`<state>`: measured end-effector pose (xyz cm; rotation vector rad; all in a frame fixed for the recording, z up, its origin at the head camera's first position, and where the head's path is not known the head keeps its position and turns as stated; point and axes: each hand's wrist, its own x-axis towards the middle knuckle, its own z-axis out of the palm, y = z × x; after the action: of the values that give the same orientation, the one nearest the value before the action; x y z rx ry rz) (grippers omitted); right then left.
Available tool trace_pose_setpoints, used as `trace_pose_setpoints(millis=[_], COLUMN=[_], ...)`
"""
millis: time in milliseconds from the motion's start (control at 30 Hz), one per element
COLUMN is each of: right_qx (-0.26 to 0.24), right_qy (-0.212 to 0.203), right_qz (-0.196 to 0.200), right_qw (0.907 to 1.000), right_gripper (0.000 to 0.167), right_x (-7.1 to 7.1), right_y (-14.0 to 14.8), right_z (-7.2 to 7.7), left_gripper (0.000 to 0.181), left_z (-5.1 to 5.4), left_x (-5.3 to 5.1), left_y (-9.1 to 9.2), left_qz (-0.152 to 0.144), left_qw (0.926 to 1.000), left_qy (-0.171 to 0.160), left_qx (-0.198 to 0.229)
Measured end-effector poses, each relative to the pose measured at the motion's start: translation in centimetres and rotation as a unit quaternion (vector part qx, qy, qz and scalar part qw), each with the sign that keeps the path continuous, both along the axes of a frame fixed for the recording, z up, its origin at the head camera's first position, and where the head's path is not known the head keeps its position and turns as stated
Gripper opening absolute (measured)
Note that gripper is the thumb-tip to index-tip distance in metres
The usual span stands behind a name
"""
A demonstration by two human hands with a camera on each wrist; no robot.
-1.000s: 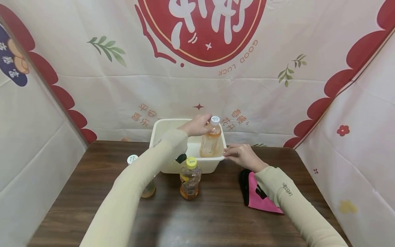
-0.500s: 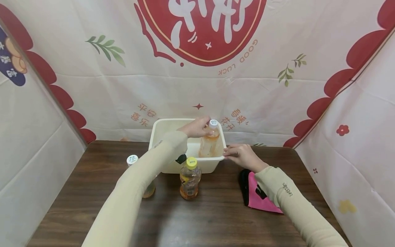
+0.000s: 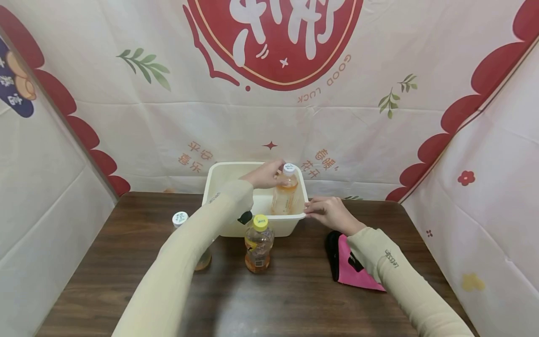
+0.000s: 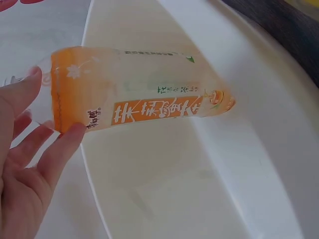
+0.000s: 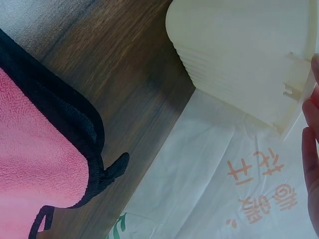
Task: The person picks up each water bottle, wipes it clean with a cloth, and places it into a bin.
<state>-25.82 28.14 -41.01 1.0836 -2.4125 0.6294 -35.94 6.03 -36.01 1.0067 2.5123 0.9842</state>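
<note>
A clear bottle [image 3: 284, 199] with a white cap and orange-and-white label stands inside the cream plastic bin [image 3: 252, 229], near its right wall. My left hand [image 3: 265, 175] holds this bottle near the neck, with thumb and fingers about its upper part in the left wrist view. At the bin's front right corner, my right hand [image 3: 330, 213] pinches the rim. The right wrist view catches only those fingertips [image 5: 311, 107] beside the bin wall. A yellow-capped bottle [image 3: 258, 250] stands on the table before the bin.
Another bottle with a white cap [image 3: 180, 218] stands left on the wooden table [image 3: 269, 304], partly hidden by my left sleeve. A pink cloth [image 3: 353, 271] with black edging lies under my right forearm. Printed fabric walls [image 3: 236, 124] enclose the table's back and sides.
The held bottle's cap has shifted slightly left and toward me, and my left hand has moved a little left with it. My right hand has stayed at the rim.
</note>
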Motion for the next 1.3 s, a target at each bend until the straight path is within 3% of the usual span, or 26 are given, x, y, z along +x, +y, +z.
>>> trace_pose_setpoints(millis=[267,400,533,767,900,967,1067,1167,1300], right_qx=[0.001,0.003,0.009,0.014,0.014,0.012,0.011,0.014,0.014], right_qy=[-0.004,0.000,-0.001,-0.014,-0.019,-0.020,-0.020,-0.023,-0.018], right_qz=[0.005,0.002,-0.009,-0.025,-0.023,-0.022,-0.024,-0.025,-0.022], right_qw=[1.0000,1.0000,0.9999,0.9995,0.9995,0.9995,0.9994,0.9993,0.9995], right_gripper=[0.014,0.013,0.013,0.014,0.014,0.014,0.015,0.015,0.016], right_x=[0.0,-0.2,-0.5,-0.5,-0.5,-0.4,-0.4,-0.4,-0.4], right_y=[-0.4,-0.5,-0.4,0.0,-0.1,0.0,0.0,0.1,0.3], right_z=[-0.1,-0.3,-0.5,-0.4,-0.2,-0.2,-0.2,-0.3,-0.4], left_gripper=[0.060,0.066,0.061,0.048,0.047,0.048,0.052,0.054,0.056], left_z=[1.1,2.7,5.1,10.1,11.9,12.1,11.7,10.4,7.8], left_x=[0.7,1.2,1.8,4.9,7.4,8.9,11.1,13.3,15.6], left_y=[-0.9,-1.9,-3.1,-5.2,-6.6,-7.3,-8.3,-9.2,-10.0], left_qz=[0.021,0.043,0.066,0.117,0.102,0.086,0.067,0.063,0.062], left_qw=[0.9995,0.9986,0.9971,0.9892,0.9870,0.9861,0.9842,0.9837,0.9866], left_qy=[0.002,0.012,0.037,0.085,0.119,0.138,0.161,0.164,0.143], left_qx=[-0.021,-0.030,-0.012,0.025,0.034,0.034,0.034,0.038,0.050])
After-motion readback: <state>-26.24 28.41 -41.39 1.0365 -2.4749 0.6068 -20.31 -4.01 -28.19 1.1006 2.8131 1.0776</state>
